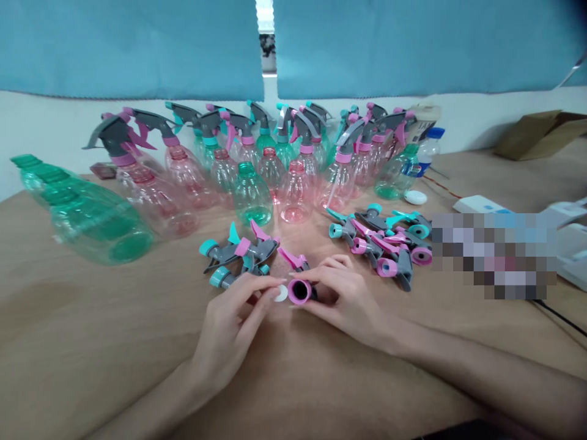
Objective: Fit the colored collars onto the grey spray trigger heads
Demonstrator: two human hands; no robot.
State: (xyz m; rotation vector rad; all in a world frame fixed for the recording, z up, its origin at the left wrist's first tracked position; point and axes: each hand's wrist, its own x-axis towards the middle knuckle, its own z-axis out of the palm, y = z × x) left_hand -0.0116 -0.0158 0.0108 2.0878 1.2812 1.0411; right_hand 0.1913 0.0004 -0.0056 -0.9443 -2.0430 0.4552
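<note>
Between thumb and fingers, my left hand (243,321) pinches a small white disc (281,294). Just right of the disc, my right hand (346,296) grips a pink-and-grey spray nozzle (299,292) by its collar, whose dark round opening faces me. The nozzle's pink trigger points up and away to the left. Beyond my left hand lies a small group of loose spray nozzles (259,250) in teal, pink and grey. A larger pile of nozzles (387,241) rests beyond my right hand.
Rows of pink and green spray bottles (300,195) stand at the back, many with nozzles on. Green bottles (98,217) lean at the left. A blue-capped bottle (428,150), a white oval object (415,197), a cardboard box (534,134) and a cable (564,318) are on the right.
</note>
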